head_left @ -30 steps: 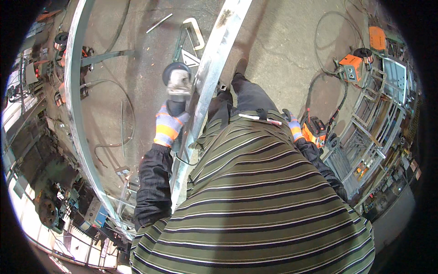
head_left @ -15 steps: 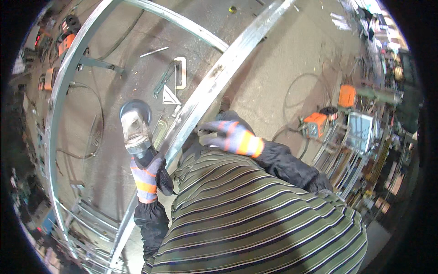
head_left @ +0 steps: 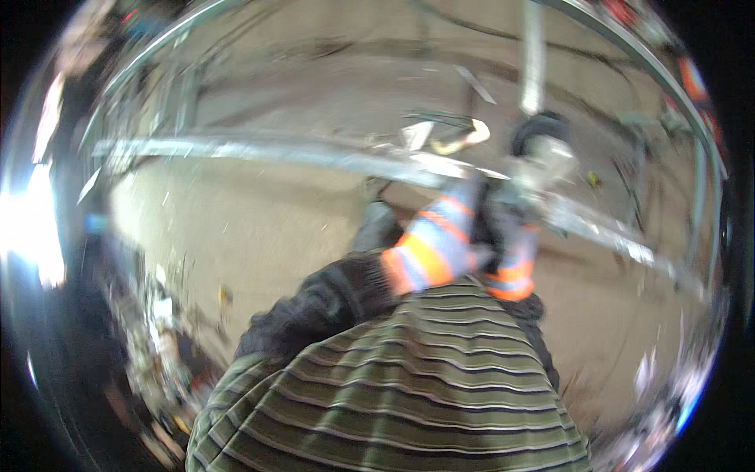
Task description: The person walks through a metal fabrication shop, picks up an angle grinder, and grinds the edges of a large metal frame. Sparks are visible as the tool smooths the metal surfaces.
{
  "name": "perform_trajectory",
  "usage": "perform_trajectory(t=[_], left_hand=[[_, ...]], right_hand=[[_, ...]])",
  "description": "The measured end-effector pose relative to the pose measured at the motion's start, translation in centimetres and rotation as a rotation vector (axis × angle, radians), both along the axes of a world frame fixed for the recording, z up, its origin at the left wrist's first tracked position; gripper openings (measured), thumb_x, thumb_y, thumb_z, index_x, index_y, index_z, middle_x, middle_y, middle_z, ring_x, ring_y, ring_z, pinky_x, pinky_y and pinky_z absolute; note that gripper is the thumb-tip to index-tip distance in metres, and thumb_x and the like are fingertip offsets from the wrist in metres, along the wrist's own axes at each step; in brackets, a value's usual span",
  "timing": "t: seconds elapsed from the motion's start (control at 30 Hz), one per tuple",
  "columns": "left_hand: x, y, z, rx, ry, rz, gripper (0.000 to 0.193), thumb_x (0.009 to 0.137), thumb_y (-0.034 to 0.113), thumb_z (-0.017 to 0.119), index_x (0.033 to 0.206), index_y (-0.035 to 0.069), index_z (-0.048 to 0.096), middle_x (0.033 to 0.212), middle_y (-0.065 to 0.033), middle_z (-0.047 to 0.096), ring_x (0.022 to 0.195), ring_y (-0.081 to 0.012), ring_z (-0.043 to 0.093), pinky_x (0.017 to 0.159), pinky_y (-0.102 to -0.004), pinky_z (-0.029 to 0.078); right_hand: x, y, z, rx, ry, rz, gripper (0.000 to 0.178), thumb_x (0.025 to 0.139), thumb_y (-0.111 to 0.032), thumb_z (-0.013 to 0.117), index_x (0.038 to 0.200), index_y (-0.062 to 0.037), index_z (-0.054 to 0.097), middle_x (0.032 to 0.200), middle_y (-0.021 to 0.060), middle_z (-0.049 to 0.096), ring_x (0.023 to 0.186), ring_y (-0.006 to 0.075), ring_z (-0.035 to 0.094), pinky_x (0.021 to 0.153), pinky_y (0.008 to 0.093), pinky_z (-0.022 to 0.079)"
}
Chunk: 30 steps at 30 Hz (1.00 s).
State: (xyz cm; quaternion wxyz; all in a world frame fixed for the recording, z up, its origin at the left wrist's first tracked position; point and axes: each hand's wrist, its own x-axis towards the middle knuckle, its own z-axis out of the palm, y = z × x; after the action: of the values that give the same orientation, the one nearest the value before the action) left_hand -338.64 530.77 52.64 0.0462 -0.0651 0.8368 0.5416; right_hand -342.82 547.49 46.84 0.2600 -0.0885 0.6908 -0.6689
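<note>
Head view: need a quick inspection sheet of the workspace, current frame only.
Surface: concrete floor, dusty, with small scraps; picture is motion-blurred.
Job's things: long metal frame rail runs across the floor; angle grinder sits at the rail.
Clutter: pale scraps by the rail; blurred heap of items at lower left.
Hands: left hand and right hand, both in grey gloves with orange bands, come together at the grinder; exact grip too blurred to tell.
Cables: dark line on the floor at top, too blurred to identify.
Surroundings: bright glare at left edge; more curved frame members at upper right.
</note>
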Motion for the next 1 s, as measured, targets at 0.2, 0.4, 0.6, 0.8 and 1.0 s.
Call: perform_trajectory(t=[0.2,0.4,0.6,0.8,1.0], left_hand=[[5.1,3.9,0.0,0.038,-0.167,-0.198,0.061,0.081,0.026,0.08,0.132,0.005,0.054,0.103,-0.0234,0.07,0.099,-0.0424,0.067,0.085,-0.0472,0.053],[12.2,-0.5,-10.4,-0.136,-0.258,-0.159,0.037,0.09,0.035,0.066,0.117,0.01,0.067,0.1,-0.0172,0.072,0.096,-0.0401,0.068,0.086,-0.0487,0.053],[21.0,-1.8,-22.7,-0.403,-0.514,-0.232,0.043,0.095,0.049,0.06,0.119,0.015,0.07,0.112,-0.0144,0.072,0.105,-0.0357,0.068,0.091,-0.048,0.053],[11.9,7.7,-18.9,-0.183,-0.313,-0.088,0.046,0.095,0.05,0.062,0.113,0.009,0.07,0.107,-0.0179,0.071,0.1,-0.0397,0.067,0.086,-0.0483,0.052],[4.8,13.6,-14.3,-0.084,-0.301,0.001,0.039,0.092,0.045,0.067,0.096,0.007,0.069,0.086,-0.0177,0.068,0.084,-0.0392,0.067,0.073,-0.0472,0.052]], right_hand=[[-9.6,8.9,5.6,-0.361,0.228,0.038,0.053,0.102,-0.041,0.053,0.139,-0.0029,0.055,0.128,0.0167,0.062,0.113,0.0306,0.063,0.101,0.0421,0.051],[-21.6,15.2,12.9,-0.206,0.22,-0.002,0.045,0.1,-0.04,0.059,0.126,-0.0033,0.06,0.11,0.0124,0.065,0.096,0.0267,0.064,0.086,0.0387,0.054],[-30.2,22.9,19.0,0.139,-0.021,-0.269,0.034,0.098,-0.035,0.066,0.112,-0.0039,0.066,0.091,0.0075,0.068,0.078,0.0222,0.064,0.072,0.0357,0.055],[-32.2,17.5,8.3,0.846,0.231,0.471,0.035,0.082,-0.015,0.079,0.113,-0.0003,0.069,0.099,0.0074,0.075,0.083,0.0168,0.068,0.079,0.0336,0.057],[-28.5,11.9,-3.6,0.977,0.156,1.085,0.063,0.071,-0.044,0.083,0.106,0.006,0.068,0.094,0.0254,0.073,0.089,0.0354,0.073,0.081,0.0407,0.056]])
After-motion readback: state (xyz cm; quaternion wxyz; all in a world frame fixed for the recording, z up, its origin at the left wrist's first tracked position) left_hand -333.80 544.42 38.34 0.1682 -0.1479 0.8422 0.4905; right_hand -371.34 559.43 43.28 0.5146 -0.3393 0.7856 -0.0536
